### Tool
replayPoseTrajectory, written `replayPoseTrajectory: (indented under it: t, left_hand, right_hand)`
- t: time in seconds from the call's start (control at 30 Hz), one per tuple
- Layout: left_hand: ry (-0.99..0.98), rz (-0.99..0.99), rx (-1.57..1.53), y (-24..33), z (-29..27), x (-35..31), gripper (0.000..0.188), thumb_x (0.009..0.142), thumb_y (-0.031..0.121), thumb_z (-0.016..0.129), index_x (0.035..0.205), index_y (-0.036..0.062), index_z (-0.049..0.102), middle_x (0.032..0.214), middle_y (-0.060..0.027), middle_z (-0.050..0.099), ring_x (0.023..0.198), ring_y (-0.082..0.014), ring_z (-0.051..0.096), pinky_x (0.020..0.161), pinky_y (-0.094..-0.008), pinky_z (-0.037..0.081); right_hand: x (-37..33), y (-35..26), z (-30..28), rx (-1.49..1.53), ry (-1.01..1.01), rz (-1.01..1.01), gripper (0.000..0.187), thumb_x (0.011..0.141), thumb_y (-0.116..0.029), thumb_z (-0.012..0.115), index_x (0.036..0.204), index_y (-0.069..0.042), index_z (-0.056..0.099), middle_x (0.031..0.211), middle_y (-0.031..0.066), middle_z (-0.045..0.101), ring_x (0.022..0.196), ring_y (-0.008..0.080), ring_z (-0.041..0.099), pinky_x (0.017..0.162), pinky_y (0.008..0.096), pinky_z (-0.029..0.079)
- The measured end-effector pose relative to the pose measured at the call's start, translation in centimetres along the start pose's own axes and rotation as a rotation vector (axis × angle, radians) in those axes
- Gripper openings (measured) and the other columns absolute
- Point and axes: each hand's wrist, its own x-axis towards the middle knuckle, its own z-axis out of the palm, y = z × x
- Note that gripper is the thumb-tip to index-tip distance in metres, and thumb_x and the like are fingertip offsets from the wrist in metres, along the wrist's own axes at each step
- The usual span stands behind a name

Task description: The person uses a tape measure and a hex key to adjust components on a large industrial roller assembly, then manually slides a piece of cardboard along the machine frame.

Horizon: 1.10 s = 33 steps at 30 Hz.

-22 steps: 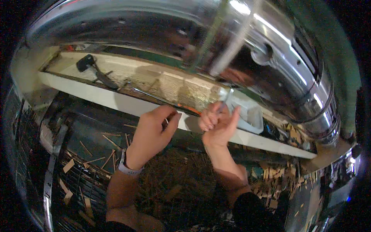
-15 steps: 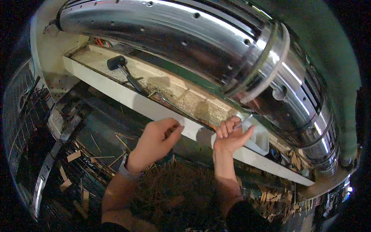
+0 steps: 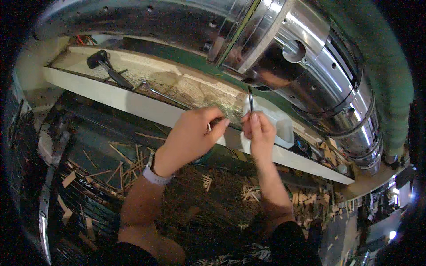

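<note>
My right hand (image 3: 261, 133) pinches a slim dark metal rod (image 3: 251, 99) between thumb and fingers, its free end pointing up toward the big metal cylinder. To its left, my left hand (image 3: 191, 135) has its fingers curled together. A small pale bit (image 3: 209, 127) shows at those fingers, too small to name. Both hands hover over the front edge of a long cream-coloured tray (image 3: 120, 102). Behind the right hand a translucent white plastic tub (image 3: 284, 131) sits in the tray, partly covered by the hand.
Across the back runs a large polished cylinder (image 3: 306, 31) with holes and ring grooves. A black-headed mallet (image 3: 98, 59) and a long thin metal tool (image 3: 166, 96) lie in the tray. Cardboard scraps (image 3: 306, 197) and thin strips (image 3: 124, 170) litter the area below.
My right hand has turned from palm up to a pinch, and the rod now stands more upright. The left hand has come closer to it. The view has shifted toward the right.
</note>
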Motion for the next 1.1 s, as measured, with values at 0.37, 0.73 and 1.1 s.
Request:
replayPoseTrajectory:
  t: [0.37,0.73,1.1]
  left_hand:
    - [-0.144,-0.102,-0.007,-1.1,-0.4,0.6,0.020,0.083,0.021,0.059,0.089,0.0022,0.061,0.076,-0.0142,0.062,0.060,-0.0245,0.059,0.056,-0.0327,0.046]
    - [-0.136,-0.090,-0.011,-0.8,-2.9,0.2,0.021,0.084,0.021,0.058,0.089,0.0015,0.060,0.074,-0.0128,0.062,0.059,-0.0204,0.058,0.055,-0.0307,0.046]
    - [-0.035,-0.062,-0.016,-1.3,-5.5,-1.3,0.016,0.082,0.018,0.060,0.085,0.0014,0.059,0.070,-0.0137,0.060,0.057,-0.0206,0.057,0.053,-0.0307,0.044]
  right_hand:
    - [5.7,-5.6,-4.2,-0.479,-0.330,0.082,0.030,0.090,-0.029,0.052,0.075,-0.003,0.059,0.056,-0.0025,0.043,0.054,0.0068,0.038,0.049,0.0236,0.033]
    - [5.6,-6.2,-3.9,-0.972,-0.086,-0.258,0.027,0.085,-0.031,0.058,0.074,-0.007,0.062,0.058,0.0084,0.057,0.049,0.0217,0.056,0.048,0.0333,0.042]
    - [2.9,-0.3,0.0,-0.078,-0.147,0.250,0.035,0.092,-0.038,0.045,0.077,-0.007,0.053,0.053,-0.0006,0.044,0.045,0.0082,0.039,0.042,0.0212,0.031]
